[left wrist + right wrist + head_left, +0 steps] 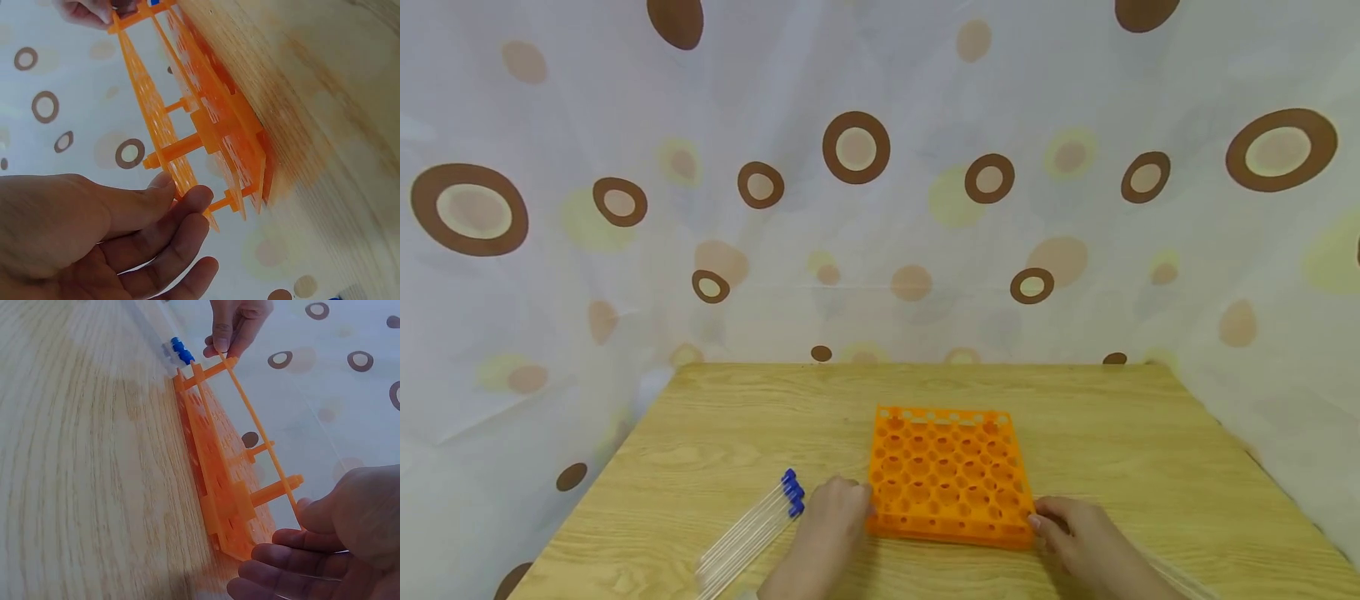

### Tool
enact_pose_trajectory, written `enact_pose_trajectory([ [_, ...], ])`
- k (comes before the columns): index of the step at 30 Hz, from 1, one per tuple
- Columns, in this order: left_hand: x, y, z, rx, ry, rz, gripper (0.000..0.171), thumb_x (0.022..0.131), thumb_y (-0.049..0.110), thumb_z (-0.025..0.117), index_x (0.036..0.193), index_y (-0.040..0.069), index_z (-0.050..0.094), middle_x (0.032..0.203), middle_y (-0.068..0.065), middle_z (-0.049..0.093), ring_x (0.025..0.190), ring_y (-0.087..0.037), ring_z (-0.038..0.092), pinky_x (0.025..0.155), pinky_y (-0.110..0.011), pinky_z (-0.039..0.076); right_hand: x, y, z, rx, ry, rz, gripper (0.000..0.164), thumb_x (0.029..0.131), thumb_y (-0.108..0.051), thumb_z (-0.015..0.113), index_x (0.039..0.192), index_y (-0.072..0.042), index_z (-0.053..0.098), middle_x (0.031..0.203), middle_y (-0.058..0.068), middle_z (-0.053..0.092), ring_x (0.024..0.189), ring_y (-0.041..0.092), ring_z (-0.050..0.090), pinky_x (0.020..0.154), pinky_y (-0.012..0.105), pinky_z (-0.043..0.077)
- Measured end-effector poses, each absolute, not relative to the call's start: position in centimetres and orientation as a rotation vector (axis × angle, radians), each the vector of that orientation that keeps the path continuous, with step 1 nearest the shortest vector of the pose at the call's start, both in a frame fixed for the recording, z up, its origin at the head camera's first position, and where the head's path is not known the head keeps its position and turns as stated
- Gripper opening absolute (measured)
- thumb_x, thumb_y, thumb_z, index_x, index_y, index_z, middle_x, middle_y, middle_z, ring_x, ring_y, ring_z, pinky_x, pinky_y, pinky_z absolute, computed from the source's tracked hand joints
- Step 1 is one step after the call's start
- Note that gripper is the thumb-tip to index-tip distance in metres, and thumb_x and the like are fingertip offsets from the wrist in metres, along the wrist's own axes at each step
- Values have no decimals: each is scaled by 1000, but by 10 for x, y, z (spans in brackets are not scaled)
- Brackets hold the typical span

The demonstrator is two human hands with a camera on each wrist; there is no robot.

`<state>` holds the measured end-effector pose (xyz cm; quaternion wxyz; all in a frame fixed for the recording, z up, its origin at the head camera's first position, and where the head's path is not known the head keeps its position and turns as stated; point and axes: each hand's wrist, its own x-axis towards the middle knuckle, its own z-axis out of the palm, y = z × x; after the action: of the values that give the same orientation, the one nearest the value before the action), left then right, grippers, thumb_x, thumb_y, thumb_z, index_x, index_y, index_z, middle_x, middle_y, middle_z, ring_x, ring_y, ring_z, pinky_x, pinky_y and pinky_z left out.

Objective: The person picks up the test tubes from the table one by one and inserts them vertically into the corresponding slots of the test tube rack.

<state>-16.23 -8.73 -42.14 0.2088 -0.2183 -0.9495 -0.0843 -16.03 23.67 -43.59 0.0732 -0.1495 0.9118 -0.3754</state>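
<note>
An orange tube rack (955, 528) with stacked perforated plates and short posts sits on the wooden table in front of me. My left hand (837, 518) is at its near left side; in the left wrist view, thumb and forefinger pinch the edge of the top plate (145, 103). At the near right corner is my right hand (1081, 533). Its thumb and forefinger pinch the same plate in the right wrist view, the other fingers (275, 575) spread below. The rack's round holes hold no tubes.
Several thin clear tubes (747, 533) with blue caps (792, 492) lie side by side on the table (760, 408), left of my left hand. More clear slender items (1176, 575) lie beside my right forearm. A patterned curtain (910, 217) hangs behind and around the table.
</note>
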Motion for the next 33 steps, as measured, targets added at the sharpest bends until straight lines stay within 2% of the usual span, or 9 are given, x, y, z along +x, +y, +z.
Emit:
enact_pose_trajectory([
  [2,-160,-87,-419,-599,-2671,-249,13,74,7,81,71,10,69,62,-1,64,56,-15,57,50,-23,44,-158,236,-436,-452,2746,-1131,22,102,-23,54,95,-5,66,78,0,62,62,1,47,54,24,44],
  [5,-159,-88,-416,-591,-2698,-263,12,78,11,80,73,10,69,64,-1,65,57,-15,58,52,-24,46,-155,237,-436,-453,2794,-1101,24,101,-24,56,100,-4,67,83,-1,65,67,-1,51,57,23,46],
  [11,-154,-91,-422,-639,-2664,-218,15,80,17,79,74,10,67,65,-1,65,57,-16,57,51,-26,44,-150,242,-440,-449,2772,-1097,27,100,-25,58,106,-1,68,88,-1,69,73,-2,58,62,22,49],
  [16,-150,-90,-424,-640,-2707,-177,15,82,20,77,79,10,68,70,-1,66,63,-17,59,56,-28,47,-149,244,-444,-471,2717,-1147,29,101,-26,56,106,1,66,89,0,69,75,1,63,62,22,50],
  [19,-148,-91,-423,-630,-2770,-184,15,85,21,76,86,8,68,78,-4,69,71,-19,63,62,-31,51,-149,244,-446,-484,2719,-1160,27,102,-24,55,105,1,66,88,1,69,74,0,61,61,22,50],
  [25,-145,-99,-426,-608,-2847,-242,37,90,30,72,109,0,65,98,-12,68,89,-26,66,79,-39,56,-145,238,-451,-528,2809,-1128,18,102,-19,55,99,-4,64,84,-3,65,69,-5,49,59,23,45],
  [29,-148,-102,-429,-624,-2874,-255,43,92,43,67,105,3,61,90,-4,59,82,-19,57,76,-33,52,-141,236,-453,-512,2837,-1115,18,103,-18,53,90,-8,62,76,-5,58,64,-4,43,56,22,40],
  [33,-155,-98,-431,-643,-2934,-230,63,94,63,52,106,1,59,90,-4,54,85,-18,52,83,-37,50,-138,236,-454,-446,2800,-1121,28,104,-22,49,79,-11,57,67,-5,50,55,0,40,51,22,37],
])
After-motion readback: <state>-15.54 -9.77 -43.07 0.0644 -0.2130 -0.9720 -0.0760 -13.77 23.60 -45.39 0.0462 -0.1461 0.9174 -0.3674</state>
